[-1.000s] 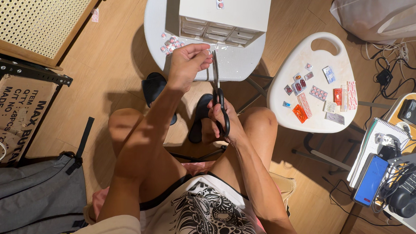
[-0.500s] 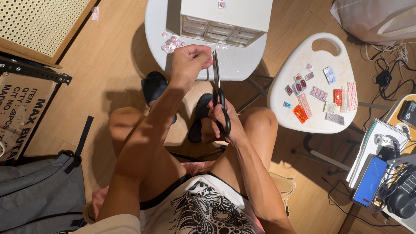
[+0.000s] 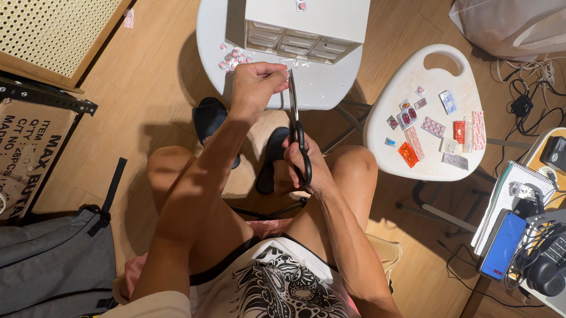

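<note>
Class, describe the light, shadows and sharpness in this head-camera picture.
Head view: warm light, bright glare on the stool; dark shadow on the floor left of the table; hands and scissors sharp; straight edges bow slightly at the frame edges.

Whatever the left hand (image 3: 255,88) pinches at its fingertips is too small to tell and mostly covered by the fingers. The right hand (image 3: 305,163) wraps the black handles of the scissors (image 3: 294,118), so the finger loops are largely hidden, and whether the blades are apart cannot be told. The white drawer box (image 3: 306,22) at 12 o'clock is cut off by the top edge, as is the round white desk (image 3: 212,25) under it. The small blister pieces (image 3: 233,57) are too tiny to tell apart. At 3 o'clock the keyboard (image 3: 565,253) runs off the right edge. The grey bag (image 3: 41,263) at 8 o'clock is cropped by the bottom and left edges.
</note>
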